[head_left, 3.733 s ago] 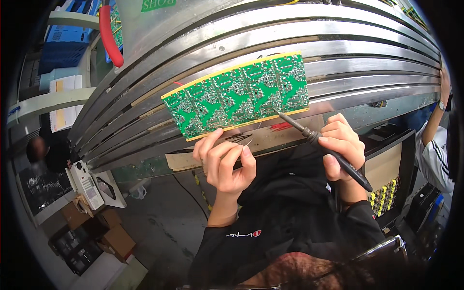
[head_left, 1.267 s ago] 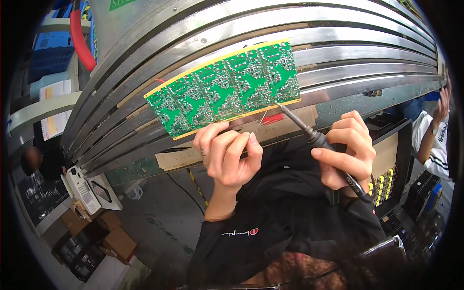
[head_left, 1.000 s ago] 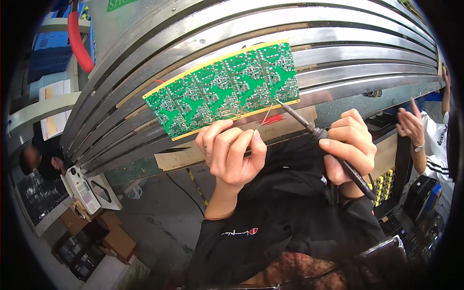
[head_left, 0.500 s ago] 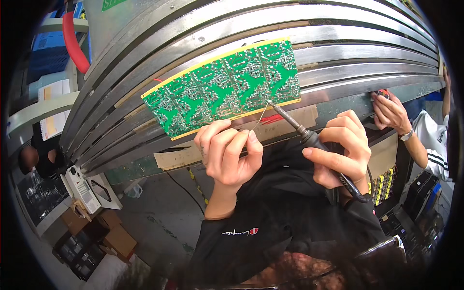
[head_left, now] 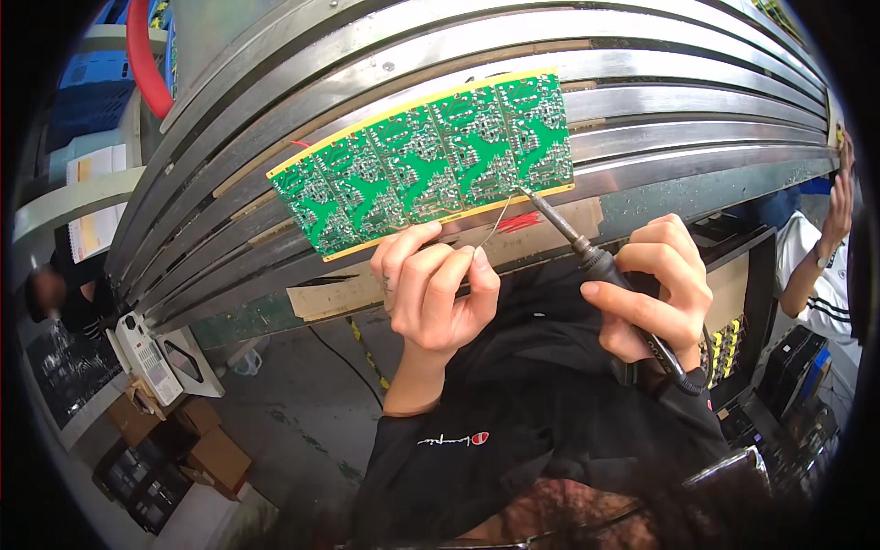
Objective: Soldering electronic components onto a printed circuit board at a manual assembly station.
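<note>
A green circuit board panel (head_left: 431, 160) with yellow edge strips lies on the metal rails, its soldered side up. My right hand (head_left: 651, 293) is closed round the black handle of a soldering iron (head_left: 600, 266). The iron's tip meets the board near its lower edge, right of the middle. Between thumb and fingers of my left hand (head_left: 435, 284) is pinched a thin solder wire (head_left: 498, 223), whose far end reaches to the iron's tip. Some left fingers rest by the board's near edge. Whether the solder is melting is too small to tell.
Long metal rails (head_left: 678, 128) run across the bench. Cardboard (head_left: 339, 298) and red wires (head_left: 520, 222) lie near its front edge. At the right is a co-worker's hand (head_left: 836, 215); another person (head_left: 55, 284) is at the left. Blue crates (head_left: 96, 87) stand at the far left.
The iron's tip has shifted slightly right along the board's lower edge. The co-worker's hand at the right has moved up and away from the bench. My left hand has barely moved.
</note>
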The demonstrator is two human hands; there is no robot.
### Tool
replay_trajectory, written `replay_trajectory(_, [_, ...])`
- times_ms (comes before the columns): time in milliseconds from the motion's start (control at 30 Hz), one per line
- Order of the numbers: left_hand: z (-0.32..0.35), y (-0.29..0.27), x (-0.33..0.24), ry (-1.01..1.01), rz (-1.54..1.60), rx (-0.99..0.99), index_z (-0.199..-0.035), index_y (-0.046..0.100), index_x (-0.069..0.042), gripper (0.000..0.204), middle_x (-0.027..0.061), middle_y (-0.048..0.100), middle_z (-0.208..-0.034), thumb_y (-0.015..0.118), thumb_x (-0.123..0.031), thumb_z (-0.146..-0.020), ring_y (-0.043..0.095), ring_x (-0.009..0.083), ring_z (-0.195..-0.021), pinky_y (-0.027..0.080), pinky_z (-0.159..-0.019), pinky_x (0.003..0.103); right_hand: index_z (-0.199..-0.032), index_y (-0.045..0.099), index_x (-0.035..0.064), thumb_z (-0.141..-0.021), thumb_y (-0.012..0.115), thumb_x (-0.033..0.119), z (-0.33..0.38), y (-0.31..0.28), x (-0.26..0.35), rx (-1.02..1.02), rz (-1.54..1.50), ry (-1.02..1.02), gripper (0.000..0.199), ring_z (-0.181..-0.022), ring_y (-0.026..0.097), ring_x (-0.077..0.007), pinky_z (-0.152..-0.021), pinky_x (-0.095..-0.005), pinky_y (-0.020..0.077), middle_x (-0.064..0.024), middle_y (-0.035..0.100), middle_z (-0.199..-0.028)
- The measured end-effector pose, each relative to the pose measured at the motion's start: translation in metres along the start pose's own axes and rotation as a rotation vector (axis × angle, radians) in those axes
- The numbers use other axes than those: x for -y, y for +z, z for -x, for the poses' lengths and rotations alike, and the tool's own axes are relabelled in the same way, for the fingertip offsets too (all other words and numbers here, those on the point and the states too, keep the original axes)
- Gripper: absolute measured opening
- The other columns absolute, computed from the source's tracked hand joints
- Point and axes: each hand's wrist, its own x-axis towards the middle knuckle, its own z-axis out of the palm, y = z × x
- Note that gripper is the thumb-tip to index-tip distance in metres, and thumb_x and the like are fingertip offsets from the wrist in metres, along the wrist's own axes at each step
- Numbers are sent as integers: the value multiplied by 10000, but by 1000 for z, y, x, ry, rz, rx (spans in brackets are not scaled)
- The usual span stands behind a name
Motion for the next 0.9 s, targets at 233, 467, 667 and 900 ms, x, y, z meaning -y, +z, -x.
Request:
replay_trajectory(233, [-1, 1, 1, 4, -6, -13, -896, 662, -91, 177, 25, 634, -848, 725, -22, -746, 670, 263, -926, 484, -882, 426, -869, 775, 92, -659, 723, 156, 6, 3, -2, 2, -52, 34, 225, -695, 526, -216, -640, -353, 433, -75, 587, -815])
replay_trajectory(467, [2, 1, 3, 5, -7, -11, -892, 665, -96, 178, 27, 642, -858, 722, -17, -744, 669, 262, -921, 488, -883, 428, -878, 782, 90, -677, 730, 163, 8, 7, -8, 4, -88, 45, 220, -713, 535, -219, -658, -354, 439, -78, 596, -839])
replay_trajectory(667, [1, -1, -4, -17, -32, -4, -847, 638, -75, 105, 56, 649, -850, 657, 22, -810, 666, 291, -913, 518, -885, 437, -1034, 726, 58, -832, 723, 202, 10, -8, -15, 66, -179, -44, 248, -750, 539, -262, -695, -384, 452, -119, 595, -970])
replay_trajectory(900, [-2, 5, 0, 111, -1, -40, -886, 618, -5, 67, 97, 635, -852, 615, 61, -875, 648, 348, -957, 521, -865, 441, -1055, 681, 38, -919, 658, 170, 16, -11, -27, 72, -142, -176, 191, -832, 539, -298, -700, -402, 448, -139, 557, -993])
